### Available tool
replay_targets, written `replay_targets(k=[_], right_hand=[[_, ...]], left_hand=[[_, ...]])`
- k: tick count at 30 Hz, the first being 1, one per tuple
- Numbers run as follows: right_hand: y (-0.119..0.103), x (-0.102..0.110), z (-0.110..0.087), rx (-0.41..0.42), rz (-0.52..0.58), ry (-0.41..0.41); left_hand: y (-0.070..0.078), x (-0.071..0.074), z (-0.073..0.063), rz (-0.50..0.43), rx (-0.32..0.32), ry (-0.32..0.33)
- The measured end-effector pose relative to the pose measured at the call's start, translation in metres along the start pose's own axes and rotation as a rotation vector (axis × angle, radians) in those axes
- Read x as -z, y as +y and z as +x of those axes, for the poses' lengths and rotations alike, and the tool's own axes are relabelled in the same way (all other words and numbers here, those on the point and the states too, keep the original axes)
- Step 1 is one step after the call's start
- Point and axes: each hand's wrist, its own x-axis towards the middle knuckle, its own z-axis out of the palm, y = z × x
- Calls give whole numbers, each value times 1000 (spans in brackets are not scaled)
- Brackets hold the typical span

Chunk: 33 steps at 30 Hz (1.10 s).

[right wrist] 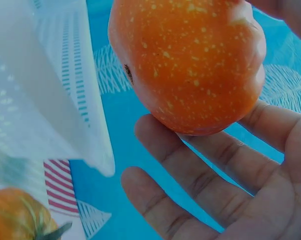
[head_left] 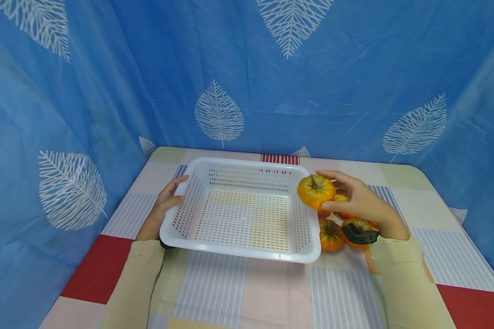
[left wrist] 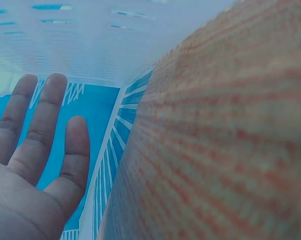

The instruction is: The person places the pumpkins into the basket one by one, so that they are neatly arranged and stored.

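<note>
Left hand (head_left: 164, 203) grips the white rectangular plastic basket (head_left: 247, 252).
Right hand (head_left: 363, 198) clasps round orange-yellow pumpkin (head_left: 315, 192) near its right rim.

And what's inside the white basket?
Nothing shows inside the white basket except its slotted floor, with the tablecloth visible through the slots. The near rim hides that wall's inner face.

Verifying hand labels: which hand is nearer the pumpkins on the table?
Right. The right hand is over the table pumpkins, holding another pumpkin; the left hand is across the white basket, at its left rim.
</note>
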Motion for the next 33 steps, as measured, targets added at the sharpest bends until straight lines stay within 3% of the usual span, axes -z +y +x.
replay_targets(k=[8,12,20,33], right_hand=[[-5,-7,27,-37,-45,-94],[-6,-11,39,-56,-56,-125],[-13,-18,64,-35,-75,-184],[-15,-41,101,-35,-5,-291]], left_hand=[[0,-2,-1,-27,2,24],[-2,-1,1,-18,-20,5],[-5,0,3,-2,-30,17],[-7,0,4,-23,-37,20]])
